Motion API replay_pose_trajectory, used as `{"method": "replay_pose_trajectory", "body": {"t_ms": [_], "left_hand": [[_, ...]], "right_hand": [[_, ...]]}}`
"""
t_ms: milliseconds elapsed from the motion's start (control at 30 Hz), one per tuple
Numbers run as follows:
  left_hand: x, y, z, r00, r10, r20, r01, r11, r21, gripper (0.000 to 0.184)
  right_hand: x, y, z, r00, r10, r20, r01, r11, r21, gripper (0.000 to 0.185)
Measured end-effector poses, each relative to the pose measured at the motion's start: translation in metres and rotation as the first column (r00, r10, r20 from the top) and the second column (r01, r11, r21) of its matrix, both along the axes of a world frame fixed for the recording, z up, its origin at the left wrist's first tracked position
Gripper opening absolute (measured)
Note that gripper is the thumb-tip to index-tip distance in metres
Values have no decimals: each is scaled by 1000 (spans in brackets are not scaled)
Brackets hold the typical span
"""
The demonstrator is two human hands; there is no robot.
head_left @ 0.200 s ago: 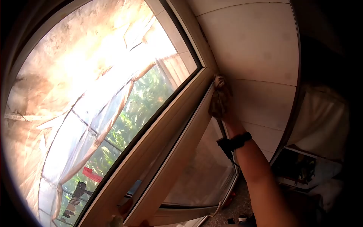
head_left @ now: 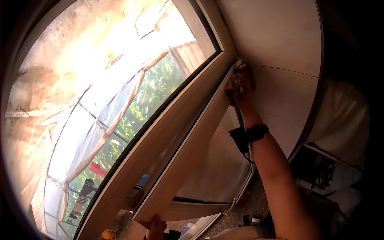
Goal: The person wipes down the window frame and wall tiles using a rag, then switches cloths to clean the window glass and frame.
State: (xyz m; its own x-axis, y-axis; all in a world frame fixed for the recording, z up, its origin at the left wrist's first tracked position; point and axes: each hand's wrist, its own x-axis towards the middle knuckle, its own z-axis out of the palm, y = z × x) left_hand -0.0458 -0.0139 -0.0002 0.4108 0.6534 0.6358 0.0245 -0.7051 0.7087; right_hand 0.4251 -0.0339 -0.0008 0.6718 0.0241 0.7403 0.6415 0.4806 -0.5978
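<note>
A hinged window sash (head_left: pixel 182 160) with a light frame and a glass pane stands ajar beside the fixed window frame (head_left: pixel 172 98). My right hand (head_left: pixel 245 86) reaches up to the sash's far top corner. Its fingers are closed round a crumpled, dirty-looking cloth (head_left: pixel 237 79), which is pressed against the sash edge next to the wall. A black strap with a small device (head_left: pixel 250 135) is on that wrist. At the bottom of the view, my left hand (head_left: pixel 156 227) grips the sash's near lower corner, with part of the hand hidden behind it.
Pale panelled wall (head_left: pixel 280 52) borders the sash on the right. Through the bright window show plastic sheeting, green plants (head_left: pixel 160 84) and a red item (head_left: pixel 98 169). An open box (head_left: pixel 314 168) with dark contents stands low at right, above a speckled floor (head_left: pixel 260 196).
The view has shifted, so the window and sash sit higher in it and slightly to the right. My left hand at the sash corner now shows more clearly. My right hand stays at the top corner.
</note>
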Motion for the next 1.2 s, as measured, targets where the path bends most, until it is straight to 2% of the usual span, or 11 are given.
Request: {"method": "replay_pose_trajectory", "body": {"t_ms": [100,167,200,233,400,467,667,733,833,900,1200], "left_hand": [[3,14,2,998,-62,5,60,989,134,71],[6,19,0,991,-116,59,104,979,178,73],[7,20,1,985,-157,76,141,972,187,78],[7,18,0,975,-201,95,179,964,198,83],[-12,30,-40,772,-513,377,614,755,-230,98],[-37,71,-82,784,-274,558,545,733,-407,80],[-27,52,-44,981,-193,20,194,981,-30,81],[-29,51,-37,986,-158,-56,161,985,58,81],[-28,52,-29,984,-145,-102,155,982,106,82],[-27,51,-27,983,-138,-124,154,981,122,82],[-28,40,-22,972,-180,-154,208,960,188,84]], "right_hand": [[-110,-8,20,974,-58,221,30,992,125,50],[-197,-2,-30,916,381,-128,-390,919,-52,38],[-224,-24,11,903,43,428,-39,999,-17,35],[-258,-32,13,843,143,518,-108,989,-98,33],[-332,-32,8,643,559,523,-382,827,-413,34],[-336,-46,17,631,601,490,-415,795,-442,31],[-280,-34,26,556,754,350,-478,635,-607,29],[-234,-49,49,619,677,398,-539,735,-412,19],[-142,-34,37,764,-37,644,99,993,-60,20],[-93,-32,31,944,6,331,12,999,-53,25],[49,-14,21,943,-266,203,311,918,-245,56]]}}
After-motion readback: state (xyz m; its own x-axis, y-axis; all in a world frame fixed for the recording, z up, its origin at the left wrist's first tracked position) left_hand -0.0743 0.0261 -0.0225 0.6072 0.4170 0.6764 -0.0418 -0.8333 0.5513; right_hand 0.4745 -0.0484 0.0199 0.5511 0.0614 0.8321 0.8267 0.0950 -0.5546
